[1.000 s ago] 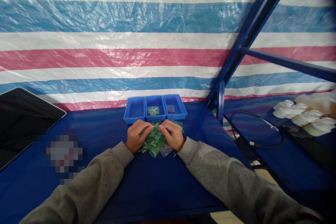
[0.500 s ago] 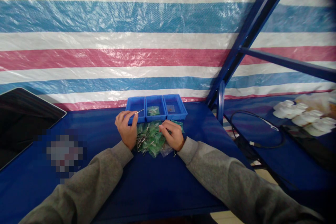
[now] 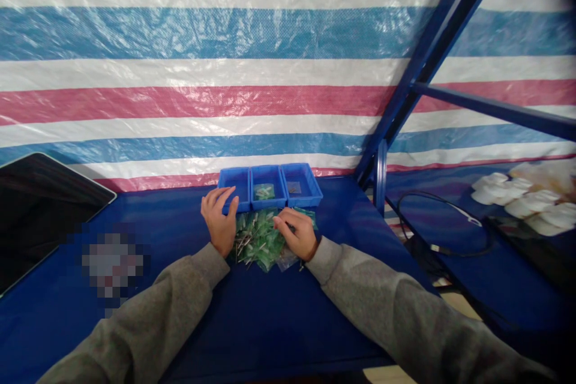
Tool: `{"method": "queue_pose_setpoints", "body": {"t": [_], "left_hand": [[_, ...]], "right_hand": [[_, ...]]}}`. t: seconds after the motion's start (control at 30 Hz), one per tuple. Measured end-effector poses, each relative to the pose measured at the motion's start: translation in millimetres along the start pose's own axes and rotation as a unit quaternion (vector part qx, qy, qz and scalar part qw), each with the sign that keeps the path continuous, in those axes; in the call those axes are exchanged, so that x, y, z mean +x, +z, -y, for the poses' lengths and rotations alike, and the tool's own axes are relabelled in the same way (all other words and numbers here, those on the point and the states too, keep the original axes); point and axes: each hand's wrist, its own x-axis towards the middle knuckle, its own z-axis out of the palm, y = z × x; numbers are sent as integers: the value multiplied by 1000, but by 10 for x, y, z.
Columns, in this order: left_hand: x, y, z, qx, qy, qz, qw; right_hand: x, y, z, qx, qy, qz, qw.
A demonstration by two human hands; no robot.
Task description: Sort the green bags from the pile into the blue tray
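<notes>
My left hand [image 3: 219, 219] is at the front of the left blue bin [image 3: 240, 180], thumb and fingers apart with nothing between them. Over the right side of a pile of small green plastic bags and thin metal pins [image 3: 258, 240], my right hand [image 3: 297, 232] has its fingers curled together. Whatever they pinch is hidden. Behind the pile, the middle blue bin [image 3: 269, 204] holds a small bag with a green tint [image 3: 264, 192]. A small clear bag [image 3: 294, 187] lies in the right blue bin [image 3: 310, 192].
A dark screen with a pale rim [image 3: 49, 210] stands at the left, near a blurred patch [image 3: 112, 264]. On the right, a blue metal frame [image 3: 380, 174] rises beside a second table with a black cable [image 3: 443, 249] and several white bottles [image 3: 535, 204].
The thin metal pin has left my left hand's fingertips, which have spread apart over the left bin's front. My right hand stays over the pile.
</notes>
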Motion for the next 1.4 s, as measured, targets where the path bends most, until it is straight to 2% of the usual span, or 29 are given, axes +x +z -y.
{"method": "queue_pose_setpoints", "body": {"t": [0.27, 0.53, 0.87, 1.13, 1.3, 1.4], "left_hand": [[-91, -46, -136, -63, 106, 62, 990], [-112, -51, -152, -72, 128, 96, 984], [-125, -35, -139, -88, 129, 121, 980], [-117, -42, -149, -94, 131, 127, 979], [-127, -35, -138, -105, 125, 133, 978], [-129, -44, -143, -114, 119, 137, 977]], "right_hand": [[12, -10, 20, -19, -15, 17, 1000], [57, -40, 62, -64, -130, 145, 979], [86, -58, 76, -95, -153, 218, 959], [73, -32, 55, -90, -171, 217, 957], [61, -37, 59, -67, -150, 209, 964], [47, -29, 43, -55, -127, 178, 974]]}}
